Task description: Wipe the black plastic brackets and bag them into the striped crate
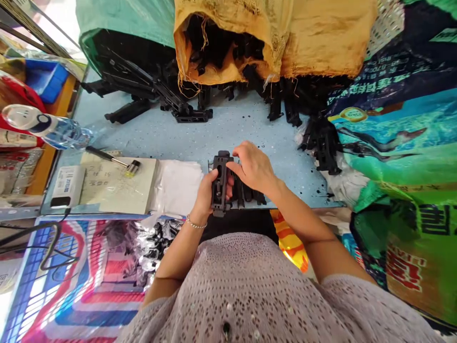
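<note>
My left hand (204, 193) is wrapped around a long black plastic part (219, 183) with slots along its face, held upright above the table's front edge. The thumb lies on its left side, and fingertips show on its right. My right hand (254, 166) is at the part's upper right side with fingers curled and the thumb tip against the edge. Whatever may be between those fingers is hidden. Several more black parts (246, 194) lie on the table just right of the held one, partly under my right wrist.
Black parts spill from a green sack (124, 19) and an orange sack (321, 43) along the back of the blue table (235, 128). At left are a bottle (67, 133), a brush-like tool (107, 159), a cardboard sheet (143, 190) and plastic bags (178, 186). Printed sacks (400, 143) stand right.
</note>
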`<state>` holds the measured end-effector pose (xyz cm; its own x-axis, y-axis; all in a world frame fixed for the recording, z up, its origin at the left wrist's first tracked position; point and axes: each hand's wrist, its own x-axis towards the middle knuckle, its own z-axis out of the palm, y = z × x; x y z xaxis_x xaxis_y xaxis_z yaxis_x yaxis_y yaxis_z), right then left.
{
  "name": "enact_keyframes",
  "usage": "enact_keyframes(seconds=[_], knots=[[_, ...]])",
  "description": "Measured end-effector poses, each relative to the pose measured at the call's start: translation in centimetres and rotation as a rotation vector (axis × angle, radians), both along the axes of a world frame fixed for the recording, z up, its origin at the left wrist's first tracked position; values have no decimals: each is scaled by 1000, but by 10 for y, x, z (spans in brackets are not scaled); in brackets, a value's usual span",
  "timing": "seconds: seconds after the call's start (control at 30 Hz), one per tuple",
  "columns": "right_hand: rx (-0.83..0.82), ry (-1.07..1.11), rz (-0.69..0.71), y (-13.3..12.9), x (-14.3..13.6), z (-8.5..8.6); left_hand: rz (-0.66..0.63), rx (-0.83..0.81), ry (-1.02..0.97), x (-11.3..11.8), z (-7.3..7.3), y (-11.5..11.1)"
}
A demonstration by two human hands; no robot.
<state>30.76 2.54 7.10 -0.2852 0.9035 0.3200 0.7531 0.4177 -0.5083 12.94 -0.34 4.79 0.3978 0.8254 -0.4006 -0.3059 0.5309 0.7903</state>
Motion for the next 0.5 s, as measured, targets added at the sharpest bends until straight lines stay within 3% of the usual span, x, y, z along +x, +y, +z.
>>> enact_keyframes(seconds=[0.1, 0.23, 0.37, 0.5], knots=[[-106, 27, 48, 18, -6, -7, -36, -102, -55, -3, 2, 2], [-312, 141, 105, -1, -23, -4, 126, -85, -36, -9, 1, 12], [-165, 17, 319, -39, -38, -7, 245, -28, -15, -11, -3, 11], [-178, -39, 197, -57, -28, -25, 257, 6, 106, -20, -11, 2]])
